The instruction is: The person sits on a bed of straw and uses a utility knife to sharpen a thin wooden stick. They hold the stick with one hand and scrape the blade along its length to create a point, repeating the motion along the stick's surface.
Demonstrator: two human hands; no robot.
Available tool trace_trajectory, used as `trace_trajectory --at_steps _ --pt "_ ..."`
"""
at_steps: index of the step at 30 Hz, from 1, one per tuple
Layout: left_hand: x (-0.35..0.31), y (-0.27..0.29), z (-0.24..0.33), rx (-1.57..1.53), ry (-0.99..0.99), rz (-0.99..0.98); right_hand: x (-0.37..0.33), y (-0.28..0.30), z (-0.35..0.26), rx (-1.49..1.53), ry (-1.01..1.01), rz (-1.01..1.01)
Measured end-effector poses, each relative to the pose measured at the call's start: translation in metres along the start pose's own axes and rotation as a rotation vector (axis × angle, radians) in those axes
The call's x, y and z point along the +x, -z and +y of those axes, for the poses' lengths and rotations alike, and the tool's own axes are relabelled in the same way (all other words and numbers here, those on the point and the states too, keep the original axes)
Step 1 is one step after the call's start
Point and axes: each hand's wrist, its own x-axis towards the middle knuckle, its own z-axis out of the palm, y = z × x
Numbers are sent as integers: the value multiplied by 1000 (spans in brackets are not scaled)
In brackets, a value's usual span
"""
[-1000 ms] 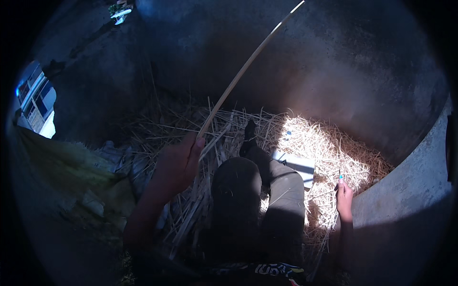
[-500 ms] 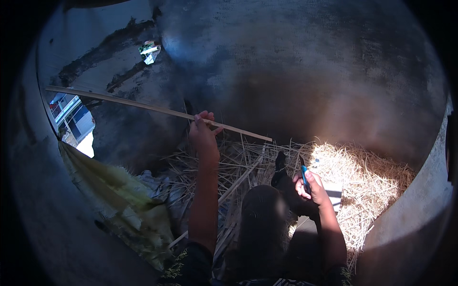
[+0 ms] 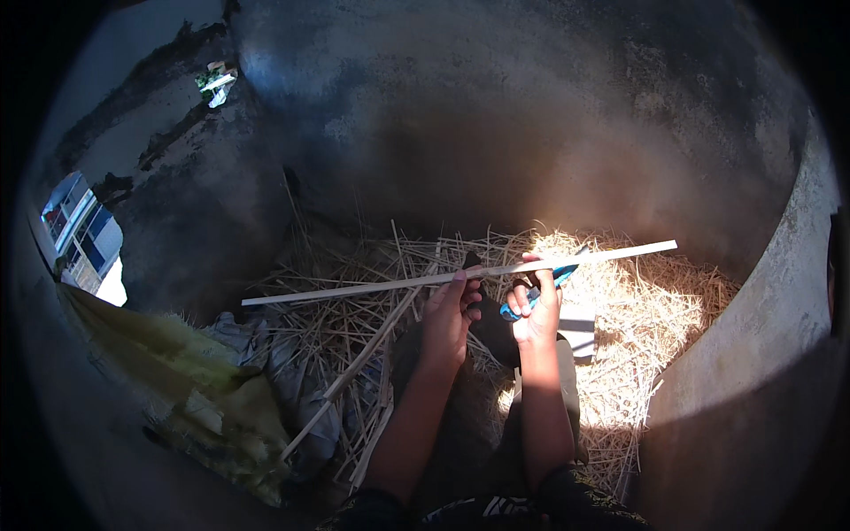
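Note:
A long, pale bamboo strip point(image 3: 372, 287) lies across in front of me, its right end a little higher than its left. My left hand point(image 3: 448, 317) is closed on it near the middle, thumb on top. Close by on the right, my right hand point(image 3: 537, 319) is wrapped around a blue-handled knife point(image 3: 509, 312), and its raised fingers also touch the strip. The knife's front part passes behind the strip; its blade cannot be made out clearly. My legs are below the hands.
Curly pale shavings point(image 3: 655, 327) lie heaped in sunlight at the right, beside a light flat-sided block point(image 3: 578, 329). Loose thin strips point(image 3: 310, 332) cover the floor at left. A yellowish cloth point(image 3: 195, 389) hangs there. Dark walls point(image 3: 496, 124) enclose the space.
The strip has moved right and now tilts up toward its right end. My hands have come together on it; the right hand with the knife has risen to the strip. The view has shifted right.

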Motion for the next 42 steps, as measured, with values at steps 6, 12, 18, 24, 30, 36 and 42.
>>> trace_trajectory --at_steps 6,12,18,24,30,36,42 --pt "-4 -13 -11 51 1 -92 -17 -2 -15 -10 37 4" --pt "-13 -25 -9 519 10 -457 -11 0 -42 -168 168 180" --pt "-42 -54 11 796 -435 -401 -9 23 -65 -240 238 221" --pt "-49 -66 33 1439 -1029 -182 -7 40 -86 -248 215 238" --pt "-66 -63 53 1659 -809 -185 -9 37 -103 -320 260 331" --pt "-39 -49 57 1698 -853 -441 -19 31 -117 -390 259 247" --pt "-7 -54 73 1538 -398 -779 -31 5 -122 -227 238 250"
